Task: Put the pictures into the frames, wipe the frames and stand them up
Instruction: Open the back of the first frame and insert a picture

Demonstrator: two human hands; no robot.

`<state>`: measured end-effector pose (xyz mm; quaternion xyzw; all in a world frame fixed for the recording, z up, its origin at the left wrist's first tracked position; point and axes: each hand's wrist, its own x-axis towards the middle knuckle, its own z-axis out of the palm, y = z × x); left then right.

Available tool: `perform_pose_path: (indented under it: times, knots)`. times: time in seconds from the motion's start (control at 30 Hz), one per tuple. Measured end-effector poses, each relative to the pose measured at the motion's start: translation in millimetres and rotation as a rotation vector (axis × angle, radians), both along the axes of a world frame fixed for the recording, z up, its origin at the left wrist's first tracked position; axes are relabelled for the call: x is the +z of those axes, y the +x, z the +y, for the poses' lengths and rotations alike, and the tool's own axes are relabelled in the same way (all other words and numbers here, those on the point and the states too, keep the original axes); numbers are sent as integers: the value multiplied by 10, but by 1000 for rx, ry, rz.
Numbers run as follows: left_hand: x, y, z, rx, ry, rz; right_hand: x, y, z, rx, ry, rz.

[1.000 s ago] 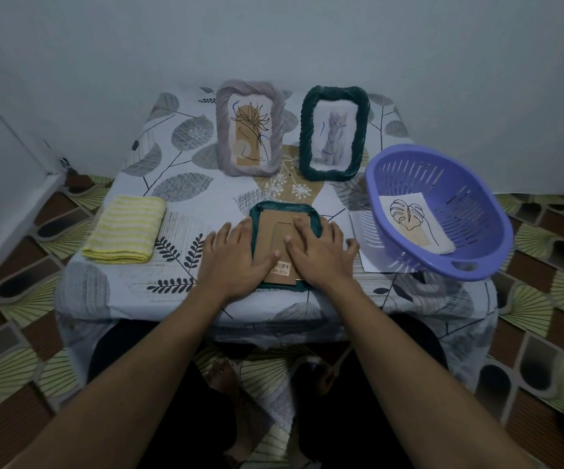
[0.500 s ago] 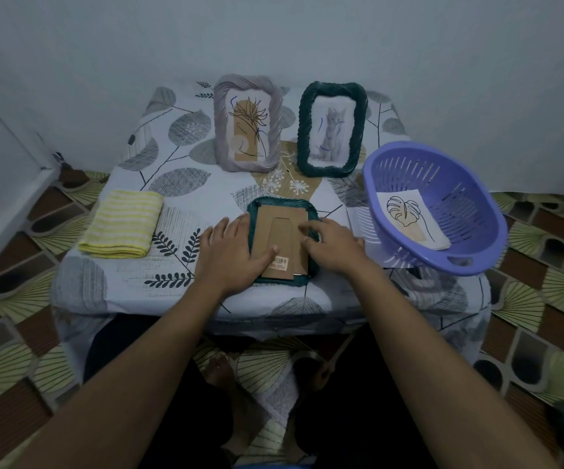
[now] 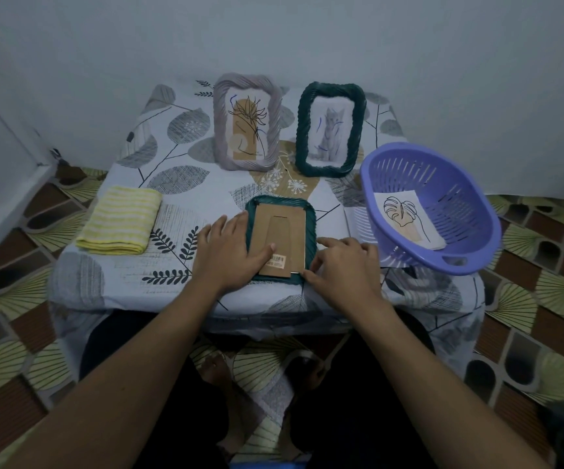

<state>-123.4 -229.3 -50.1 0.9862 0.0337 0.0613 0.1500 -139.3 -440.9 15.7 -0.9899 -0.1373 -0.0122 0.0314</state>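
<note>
A dark green frame [image 3: 280, 201] lies face down at the desk's [image 3: 179, 157] near edge, cardboard backing [image 3: 280, 231] up. The left grip [image 3: 230, 248] rests flat on it, released. The right grip [image 3: 345, 265] touches its right rim; I cannot tell whether it pinches. The purple basket [image 3: 460, 198] holds a leaf picture [image 3: 405, 218]. A filled grey frame [image 3: 221, 130] and a second green frame [image 3: 302, 130] stand behind, and a yellow cloth [image 3: 121, 220] lies to the left.

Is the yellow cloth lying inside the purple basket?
No, the yellow cloth lies folded on the table at its left side, while the purple basket on the right holds a leaf picture.
</note>
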Motion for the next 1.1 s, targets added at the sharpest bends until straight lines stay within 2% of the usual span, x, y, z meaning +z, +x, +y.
perform_pose_path:
  times: [0.23, 0.43, 0.63, 0.77, 1.1]
  knots:
    - [-7, 10, 5, -2, 2, -3, -95, -19, 53, -65, -56, -62]
    - [-6, 8, 0, -1, -1, -6, -66, -47, 39, -175, 164, 73]
    - [2, 5, 2, -1, 10, -5, -83, -77, 57, -232, 267, 136]
    - [6, 5, 2, 0, 12, -7, -118, -78, 85, -213, 283, 137]
    - [6, 3, 4, -1, 2, -15, -99, -32, 54, -69, 173, 126]
